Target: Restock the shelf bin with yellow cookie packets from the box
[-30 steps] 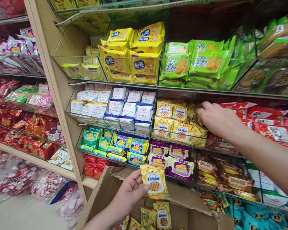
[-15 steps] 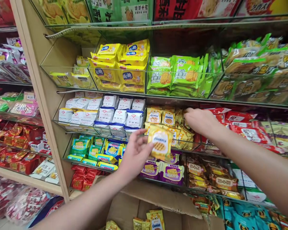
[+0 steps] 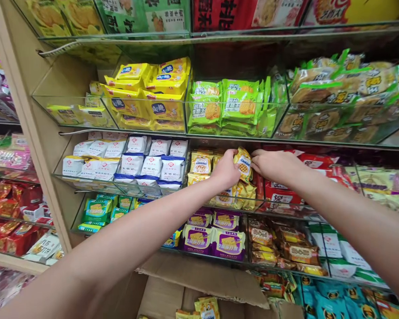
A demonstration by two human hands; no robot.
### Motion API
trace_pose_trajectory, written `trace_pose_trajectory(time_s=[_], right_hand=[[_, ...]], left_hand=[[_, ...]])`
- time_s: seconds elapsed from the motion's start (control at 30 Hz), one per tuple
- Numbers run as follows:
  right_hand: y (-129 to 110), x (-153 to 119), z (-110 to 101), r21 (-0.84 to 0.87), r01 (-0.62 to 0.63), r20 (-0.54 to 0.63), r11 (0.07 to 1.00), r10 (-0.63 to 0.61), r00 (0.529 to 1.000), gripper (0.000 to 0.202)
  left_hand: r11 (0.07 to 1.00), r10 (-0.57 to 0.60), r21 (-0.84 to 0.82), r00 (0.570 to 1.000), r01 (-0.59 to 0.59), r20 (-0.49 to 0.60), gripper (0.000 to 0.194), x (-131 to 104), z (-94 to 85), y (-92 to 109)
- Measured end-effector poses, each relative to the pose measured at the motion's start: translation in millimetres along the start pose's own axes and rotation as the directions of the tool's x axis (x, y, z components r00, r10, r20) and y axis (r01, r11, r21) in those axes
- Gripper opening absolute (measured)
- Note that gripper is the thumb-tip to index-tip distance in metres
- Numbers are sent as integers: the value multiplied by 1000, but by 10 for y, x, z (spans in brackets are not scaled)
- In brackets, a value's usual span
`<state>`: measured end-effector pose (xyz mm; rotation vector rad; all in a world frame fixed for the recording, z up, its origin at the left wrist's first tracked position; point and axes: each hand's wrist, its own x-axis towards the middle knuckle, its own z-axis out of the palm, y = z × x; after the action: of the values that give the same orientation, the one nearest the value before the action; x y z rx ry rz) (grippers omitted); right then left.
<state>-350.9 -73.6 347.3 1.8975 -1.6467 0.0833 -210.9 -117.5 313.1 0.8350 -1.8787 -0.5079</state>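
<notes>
A yellow cookie packet (image 3: pixel 244 165) stands tilted between my two hands, over the clear bin of yellow cookie packets (image 3: pixel 201 164) on the middle shelf. My left hand (image 3: pixel 226 169) is closed on the packet's left side. On its right edge rest the fingertips of my right hand (image 3: pixel 275 165), bent and close together; whether they grip it is hard to tell. More of the same packets lie below and to the left, partly hidden by my left hand.
White packets (image 3: pixel 149 164) fill bins to the left, red packets (image 3: pixel 281 192) the bin to the right. Purple packets (image 3: pixel 228 241) sit one shelf down. An open cardboard box (image 3: pixel 206 277) with cookie packets is below. Glass shelf edges run across.
My left hand has moved up and right with a cookie packet, from in front of the shelf into the bin beside my right hand. The view has shifted slightly right.
</notes>
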Motion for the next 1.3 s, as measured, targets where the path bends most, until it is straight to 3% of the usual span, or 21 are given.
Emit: trace_pose_trajectory(time_s=[0.17, 0.3, 0.47, 0.57, 0.7, 0.8, 0.93, 1.07, 1.17, 1.3], right_hand=[[-14, 2, 41, 67, -47, -39, 997, 49, 998, 32], [8, -14, 89, 125, -83, -121, 989, 98, 988, 33], [19, -103, 163, 162, -47, -288, 986, 93, 953, 34], [6, -141, 185, 148, -53, -314, 988, 98, 944, 32], [-10, -170, 220, 170, -56, -324, 984, 109, 940, 34], [-15, -187, 268, 243, -30, -363, 969, 120, 924, 41], [-16, -203, 349, 347, 25, -431, 938, 136, 892, 49], [-40, -228, 399, 355, 21, -461, 935, 155, 874, 46], [-77, -249, 404, 339, 15, -482, 941, 161, 861, 42], [-108, -256, 400, 335, 13, -494, 942, 164, 854, 41]], left_hand=[[1000, -15, 20, 998, 17, -67, 41, 108, 44, -92], [995, -21, 94, 999, 26, -45, 44, 220, 132, -143], [963, 51, 257, 994, -74, 96, 42, 377, 123, -24], [913, 70, 384, 980, -138, 184, 37, 402, 79, 116], [827, 3, 542, 964, -151, 264, 32, 322, 69, 287], [810, -49, 555, 921, -190, 386, 42, 256, 44, 373], [828, -13, 498, 879, -257, 476, 69, 245, -8, 378], [842, 16, 489, 918, -226, 397, 68, 289, 58, 277], [836, 1, 524, 955, -163, 297, 49, 326, 158, 188], [824, 5, 546, 965, -152, 261, 34, 373, 246, 104]])
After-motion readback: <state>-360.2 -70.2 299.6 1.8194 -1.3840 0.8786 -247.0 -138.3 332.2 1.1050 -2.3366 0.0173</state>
